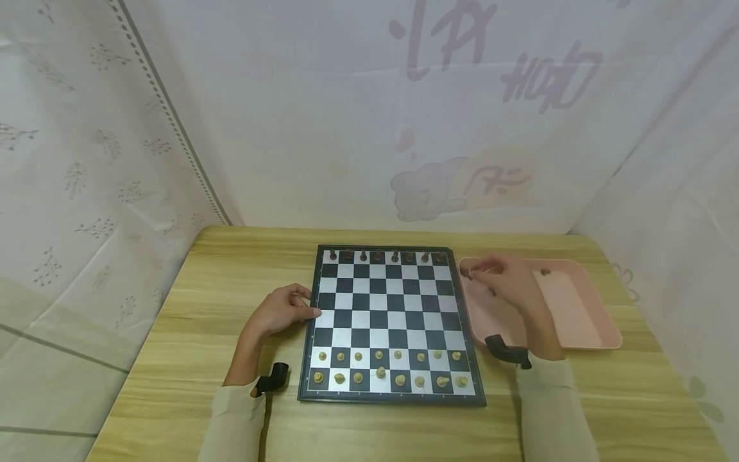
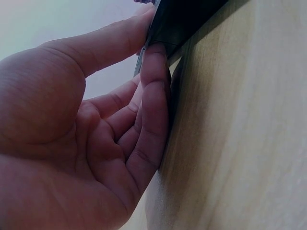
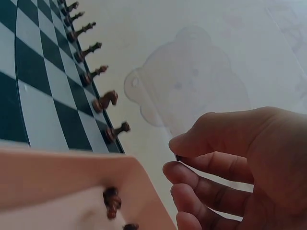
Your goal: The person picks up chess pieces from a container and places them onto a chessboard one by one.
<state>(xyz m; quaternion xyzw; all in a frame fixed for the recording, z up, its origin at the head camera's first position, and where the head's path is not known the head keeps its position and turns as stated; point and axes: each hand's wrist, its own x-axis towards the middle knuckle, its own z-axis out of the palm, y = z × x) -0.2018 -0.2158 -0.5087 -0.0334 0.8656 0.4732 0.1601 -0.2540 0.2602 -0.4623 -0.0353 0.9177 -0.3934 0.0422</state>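
A black-and-white chessboard (image 1: pixel 378 319) lies on the table. My left hand (image 1: pixel 283 310) grips its left edge, thumb on top and fingers against the side, as the left wrist view shows close up. Over the left part of a pink tray (image 1: pixel 577 305) is my right hand (image 1: pixel 508 282). Its thumb and fingertips pinch a small dark chess piece (image 3: pixel 178 157), almost wholly hidden by them. Inside the tray lie dark chess pieces (image 3: pixel 112 203), one of them toward the back (image 1: pixel 545 272).
Dark red-brown pieces (image 1: pixel 395 256) stand in a row along the board's far edge. Two rows of cream pieces (image 1: pixel 380 373) occupy the near side. The wooden table (image 1: pixel 225 276) ends at a pale patterned cloth (image 1: pixel 323 128) behind.
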